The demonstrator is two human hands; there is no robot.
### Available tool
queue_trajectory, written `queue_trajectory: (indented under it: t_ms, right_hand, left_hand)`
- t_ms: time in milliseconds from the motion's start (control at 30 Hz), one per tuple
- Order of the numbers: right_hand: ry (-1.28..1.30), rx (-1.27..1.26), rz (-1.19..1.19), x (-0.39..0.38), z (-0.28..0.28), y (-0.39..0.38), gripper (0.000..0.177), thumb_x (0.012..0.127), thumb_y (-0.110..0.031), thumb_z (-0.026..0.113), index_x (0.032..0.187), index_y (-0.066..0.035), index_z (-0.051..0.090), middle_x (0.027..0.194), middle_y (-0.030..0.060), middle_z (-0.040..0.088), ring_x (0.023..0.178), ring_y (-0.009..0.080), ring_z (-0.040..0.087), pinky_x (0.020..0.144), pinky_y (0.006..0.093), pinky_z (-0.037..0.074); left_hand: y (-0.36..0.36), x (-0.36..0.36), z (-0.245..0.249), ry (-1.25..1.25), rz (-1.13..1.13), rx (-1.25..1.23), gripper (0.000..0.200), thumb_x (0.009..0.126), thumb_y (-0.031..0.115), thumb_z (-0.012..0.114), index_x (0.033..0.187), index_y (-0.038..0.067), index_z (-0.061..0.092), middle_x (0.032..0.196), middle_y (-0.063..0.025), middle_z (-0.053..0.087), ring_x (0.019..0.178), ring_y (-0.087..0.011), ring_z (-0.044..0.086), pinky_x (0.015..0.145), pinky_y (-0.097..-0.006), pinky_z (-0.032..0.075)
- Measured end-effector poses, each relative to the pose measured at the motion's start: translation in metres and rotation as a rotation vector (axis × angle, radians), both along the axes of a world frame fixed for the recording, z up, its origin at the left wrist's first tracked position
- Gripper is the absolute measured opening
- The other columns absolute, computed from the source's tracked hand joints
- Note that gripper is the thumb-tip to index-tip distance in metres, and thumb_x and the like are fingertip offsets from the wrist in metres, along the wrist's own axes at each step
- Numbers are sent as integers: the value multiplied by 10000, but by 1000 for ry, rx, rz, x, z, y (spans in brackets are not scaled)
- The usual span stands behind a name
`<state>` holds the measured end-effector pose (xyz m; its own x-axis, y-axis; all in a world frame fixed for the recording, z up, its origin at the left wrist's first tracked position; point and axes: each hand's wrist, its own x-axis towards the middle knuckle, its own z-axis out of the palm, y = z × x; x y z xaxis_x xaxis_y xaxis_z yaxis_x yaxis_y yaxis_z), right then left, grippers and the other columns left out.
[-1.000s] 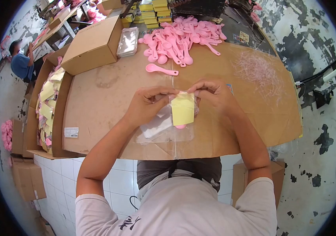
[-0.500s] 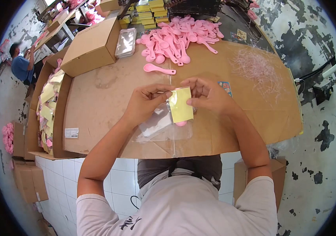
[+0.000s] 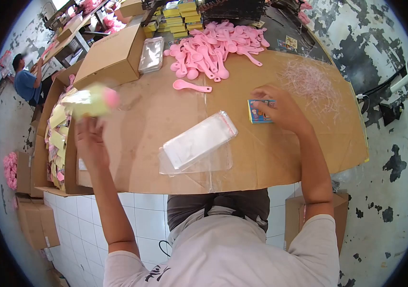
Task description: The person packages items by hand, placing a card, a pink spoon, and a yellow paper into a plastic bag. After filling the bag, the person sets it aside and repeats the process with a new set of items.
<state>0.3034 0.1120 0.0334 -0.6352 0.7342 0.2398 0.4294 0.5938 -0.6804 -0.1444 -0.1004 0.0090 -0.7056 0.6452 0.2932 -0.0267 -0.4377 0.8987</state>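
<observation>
A pink spoon packet with a pale yellow card, blurred by motion, is in the air over the edge of the long open box. Just below it is my left hand, fingers stretched towards the packet and apparently apart from it. My right hand curls over a small stack of blue printed cards, its thumb on the top card and its fingers at the far edge. Between my hands lie clear plastic bags with a red-marked strip at one end.
A heap of pink spoons lies at the back, with one single spoon in front. Thin plastic strips are piled at right. A closed carton and packed bags stand back left. A person sits far left.
The packet has gone from between both hands to the left box, and my left hand has swung left after it. My right hand has moved right onto the printed cards.
</observation>
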Motion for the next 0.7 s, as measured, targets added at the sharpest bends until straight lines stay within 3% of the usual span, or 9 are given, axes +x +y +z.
queue_trajectory:
  t_ms: [67, 167, 300, 367, 433, 533, 700]
  right_hand:
    - [-26, 131, -31, 10, -12, 12, 306, 904, -157, 726, 1158, 11, 698, 1113, 169, 678, 1035, 318, 667, 938, 408, 523]
    - [-93, 196, -31, 18, -14, 19, 312, 899, -157, 736, 1162, 6, 701, 1109, 164, 665, 1053, 310, 653, 943, 400, 518]
    - [-206, 98, -10, 27, -13, 21, 302, 875, -137, 757, 1145, -8, 714, 1092, 153, 648, 1030, 299, 646, 919, 390, 521]
    - [-161, 97, -12, 28, -17, 22, 269, 861, -106, 760, 1107, -7, 717, 1072, 148, 646, 1002, 291, 646, 900, 388, 521]
    - [-117, 72, -27, 25, -16, 20, 234, 851, -77, 761, 1067, -3, 711, 1049, 141, 646, 971, 281, 647, 883, 382, 520]
    - [-54, 10, -60, 20, -13, 19, 193, 840, -44, 760, 1012, 8, 690, 1000, 129, 649, 925, 264, 649, 863, 369, 515]
    - [3, 99, -50, 22, -15, 20, 161, 864, -42, 747, 1000, -2, 671, 917, 93, 670, 899, 202, 651, 842, 347, 507]
  left_hand:
    - [-6, 2, 22, -92, 78, 172, 564, 1119, 395, 427, 1518, -4, 408, 1551, -186, 482, 1444, -290, 474, 1156, -411, 436]
    - [-3, 2, 9, -110, -59, -16, 615, 1113, 423, 437, 1539, -15, 366, 1602, -195, 417, 1492, -283, 410, 1193, -386, 388]
    - [25, 56, 6, 156, -233, -291, 517, 1080, 337, 542, 1479, 11, 499, 1411, -138, 617, 1217, -221, 644, 994, -347, 525]
    - [47, 74, 3, 426, -437, -510, 423, 1009, 251, 657, 1372, 36, 627, 1244, -71, 696, 970, -167, 689, 831, -335, 554]
    - [60, 113, 7, 561, -514, -648, 376, 920, 211, 755, 1251, 40, 705, 1124, -62, 715, 856, -164, 675, 777, -328, 548]
    - [80, 142, 7, 1102, -518, -592, 368, 870, 232, 805, 1168, 31, 722, 1045, -91, 700, 800, -183, 663, 754, -322, 545]
    - [99, 151, -1, 1054, -571, -614, 278, 860, 218, 818, 1021, 11, 726, 918, -90, 699, 718, -190, 634, 713, -336, 532]
